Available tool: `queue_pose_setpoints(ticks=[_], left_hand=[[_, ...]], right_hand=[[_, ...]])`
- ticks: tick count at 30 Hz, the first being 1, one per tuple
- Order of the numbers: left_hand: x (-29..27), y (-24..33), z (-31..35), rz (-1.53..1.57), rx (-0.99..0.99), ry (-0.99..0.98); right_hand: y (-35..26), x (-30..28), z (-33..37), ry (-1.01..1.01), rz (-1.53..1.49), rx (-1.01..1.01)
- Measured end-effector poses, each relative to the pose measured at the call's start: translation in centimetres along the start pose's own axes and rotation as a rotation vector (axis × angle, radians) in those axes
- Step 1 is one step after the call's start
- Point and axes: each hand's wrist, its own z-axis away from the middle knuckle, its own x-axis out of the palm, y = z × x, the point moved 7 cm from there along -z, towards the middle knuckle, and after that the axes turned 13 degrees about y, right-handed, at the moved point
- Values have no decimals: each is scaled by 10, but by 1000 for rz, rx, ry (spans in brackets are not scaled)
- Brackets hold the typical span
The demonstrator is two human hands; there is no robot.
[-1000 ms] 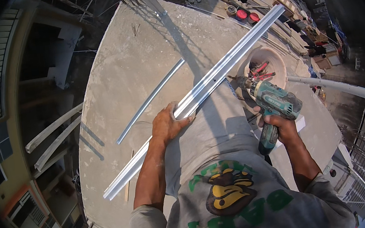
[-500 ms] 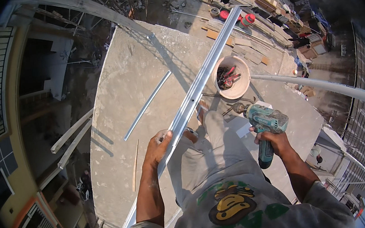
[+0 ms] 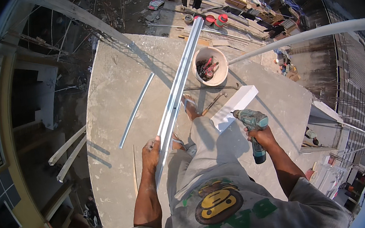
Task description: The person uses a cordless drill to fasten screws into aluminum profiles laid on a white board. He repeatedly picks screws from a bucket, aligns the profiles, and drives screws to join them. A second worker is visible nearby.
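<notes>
the head camera looks down at both hands (image 3: 150,155).

Teal-and-black drill (image 3: 254,120), silvery metal channel (image 3: 178,87), pale bucket (image 3: 218,77)

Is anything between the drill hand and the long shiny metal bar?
Seen from above, the person's leg and part of the white block show between the right hand and the metal bar. They look lower down, so probably nothing blocks the way.

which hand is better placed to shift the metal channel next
Probably the left: the left hand grips the channel, while the right hand is taken up by the drill, apart from the channel.
</notes>
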Motion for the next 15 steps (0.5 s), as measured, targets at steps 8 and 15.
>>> queue_pose_setpoints(ticks=[8, 15], left_hand=[[8, -58, -5, -38, 120, -8], [51, -107, -21, 30, 134, 16]], right_hand=[[105, -16, 55, 10, -185, 111], [128, -39, 25, -9, 7, 92]])
